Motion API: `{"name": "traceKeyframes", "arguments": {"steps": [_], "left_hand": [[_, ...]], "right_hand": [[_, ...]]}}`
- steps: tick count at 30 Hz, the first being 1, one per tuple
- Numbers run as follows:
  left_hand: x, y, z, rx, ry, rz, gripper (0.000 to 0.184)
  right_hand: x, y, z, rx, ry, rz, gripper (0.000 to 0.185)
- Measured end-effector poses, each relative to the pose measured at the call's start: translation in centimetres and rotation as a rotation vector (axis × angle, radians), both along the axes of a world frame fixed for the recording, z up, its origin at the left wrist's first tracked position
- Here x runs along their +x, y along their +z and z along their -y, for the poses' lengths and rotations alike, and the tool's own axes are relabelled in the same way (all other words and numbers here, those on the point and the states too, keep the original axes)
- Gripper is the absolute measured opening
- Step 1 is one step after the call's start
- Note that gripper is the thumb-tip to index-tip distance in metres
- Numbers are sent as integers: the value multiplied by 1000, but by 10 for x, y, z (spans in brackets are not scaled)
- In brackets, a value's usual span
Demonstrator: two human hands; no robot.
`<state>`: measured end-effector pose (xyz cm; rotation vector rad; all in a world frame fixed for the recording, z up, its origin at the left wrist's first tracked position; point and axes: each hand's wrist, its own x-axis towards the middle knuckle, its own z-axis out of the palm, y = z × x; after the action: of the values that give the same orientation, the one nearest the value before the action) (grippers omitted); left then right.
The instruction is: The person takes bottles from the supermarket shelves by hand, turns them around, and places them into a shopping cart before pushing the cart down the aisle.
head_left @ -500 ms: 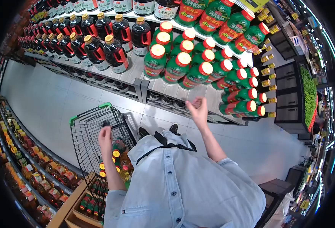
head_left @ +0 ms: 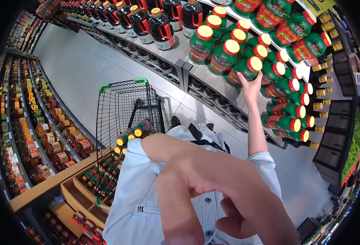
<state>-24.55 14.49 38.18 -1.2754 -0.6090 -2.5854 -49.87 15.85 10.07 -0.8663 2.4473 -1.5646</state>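
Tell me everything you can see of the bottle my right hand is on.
The green bottle has a glossy, plastic-looking body with pale printing, a red label area lower down and a round cap, red at the side and pale yellow on top. The cap is on. It appears upright at the front of the grey shelf, among matching bottles. The right hand holds its body, thumb on one side, fingers on the other. Whether its base is lifted, I cannot tell.

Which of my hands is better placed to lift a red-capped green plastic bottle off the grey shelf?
Right, I'd judge. Your right hand has its thumb and fingers around one such bottle near the front of the shelf, while your left hand is close to the camera, away from it.
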Motion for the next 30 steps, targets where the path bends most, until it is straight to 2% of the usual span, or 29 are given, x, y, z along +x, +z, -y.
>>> {"name": "traceKeyframes", "arguments": {"steps": [13,18,20,21,23,24,25,26,27,28,29,30], "left_hand": [[-14,-10,-42,159,5,-172,48],[-14,-3,-39,60,-14,-149,50],[-24,20,-52,562,-185,-312,58],[-17,14,-45,560,-197,-317,58],[4,-18,-14,-21,23,90,49],[4,-29,-3,-106,28,124,48],[13,-41,1,-160,76,329,50],[18,-56,8,-201,17,494,48],[26,-68,10,-288,197,735,46],[25,-104,15,-268,259,769,43],[28,-124,24,-378,397,928,34],[30,-153,28,-377,539,1073,28]], "right_hand": [[-12,4,-2,53,61,19,86],[-12,9,-2,49,100,43,85],[-13,10,-3,30,127,19,80],[-12,10,-4,17,139,8,77],[-6,15,-5,-17,118,3,67],[-5,11,-5,-54,98,16,68],[-1,11,-8,-36,67,40,68],[1,3,-11,-74,61,0,69],[7,5,-16,-80,42,21,69],[13,5,-22,-107,52,-17,69],[22,11,-31,-47,20,10,68],[32,24,-38,-61,28,30,66]]}}
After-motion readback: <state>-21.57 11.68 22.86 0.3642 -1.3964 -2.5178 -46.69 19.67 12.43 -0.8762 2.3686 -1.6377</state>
